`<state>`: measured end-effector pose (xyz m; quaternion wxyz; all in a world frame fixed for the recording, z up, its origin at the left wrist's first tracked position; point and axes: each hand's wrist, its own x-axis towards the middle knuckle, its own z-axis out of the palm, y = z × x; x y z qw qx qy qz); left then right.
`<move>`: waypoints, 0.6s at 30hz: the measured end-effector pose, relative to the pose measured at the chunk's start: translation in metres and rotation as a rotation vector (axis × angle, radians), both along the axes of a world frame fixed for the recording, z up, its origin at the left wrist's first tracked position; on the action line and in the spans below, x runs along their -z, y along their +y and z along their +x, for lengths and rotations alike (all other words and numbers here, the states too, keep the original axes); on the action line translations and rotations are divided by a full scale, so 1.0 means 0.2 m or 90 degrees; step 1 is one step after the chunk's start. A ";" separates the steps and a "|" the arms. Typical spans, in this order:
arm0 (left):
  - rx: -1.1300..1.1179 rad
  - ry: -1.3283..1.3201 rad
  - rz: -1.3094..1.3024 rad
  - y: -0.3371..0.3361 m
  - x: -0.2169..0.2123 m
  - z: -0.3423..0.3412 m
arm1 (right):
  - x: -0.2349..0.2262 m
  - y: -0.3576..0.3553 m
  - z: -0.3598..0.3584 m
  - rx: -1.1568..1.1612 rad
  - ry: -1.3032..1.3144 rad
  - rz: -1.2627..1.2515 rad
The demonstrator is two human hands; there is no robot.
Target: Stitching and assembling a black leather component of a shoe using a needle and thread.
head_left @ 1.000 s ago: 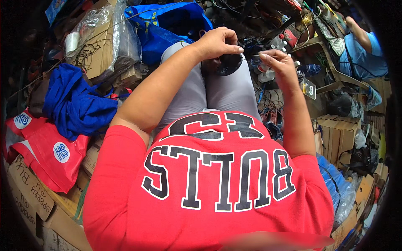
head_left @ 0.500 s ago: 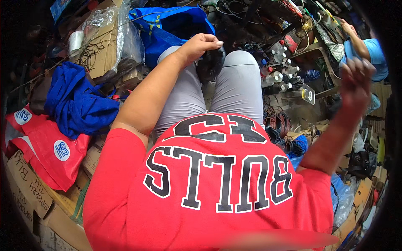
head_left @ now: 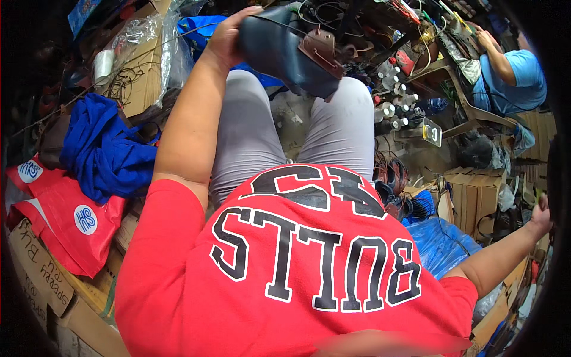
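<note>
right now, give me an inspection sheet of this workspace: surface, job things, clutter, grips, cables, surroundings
Surface: no worktop seen; grey trousers, with floor between the legs
Job things: dark shoe with a brown part, held near the knees
Clutter: bottles right of the knees; blue cloth and red bag at left
Left grip: closed on the shoe
Right grip: out at far right, contents unclear
Cables: tangled dark strands at upper left; cord or wire, can't tell
Surroundings: another person in blue, upper right
</note>
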<state>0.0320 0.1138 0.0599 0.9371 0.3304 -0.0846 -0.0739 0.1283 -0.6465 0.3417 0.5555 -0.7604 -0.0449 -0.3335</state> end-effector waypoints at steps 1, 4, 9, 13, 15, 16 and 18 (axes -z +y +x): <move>-0.040 -0.055 -0.028 0.02 -0.02 -0.03 | 0.04 -0.13 0.03 -0.015 0.015 0.040; -0.215 -0.033 0.024 -0.01 -0.09 -0.09 | 0.19 -0.41 0.08 -0.048 0.069 0.299; -0.054 -0.374 -0.081 -0.12 -0.26 -0.20 | 0.60 -0.29 0.09 0.086 0.224 0.314; -0.101 -0.367 -0.062 -0.14 -0.36 -0.33 | 0.86 -0.03 0.17 0.115 0.338 0.221; -0.033 -0.387 -0.037 -0.11 -0.43 -0.38 | 0.90 0.01 0.19 0.208 0.337 0.219; -0.088 -0.388 0.078 -0.11 -0.46 -0.40 | 0.90 0.02 0.20 0.225 0.348 0.245; -0.237 -0.355 0.312 -0.15 -0.51 -0.41 | 0.91 0.08 0.18 0.208 0.587 0.084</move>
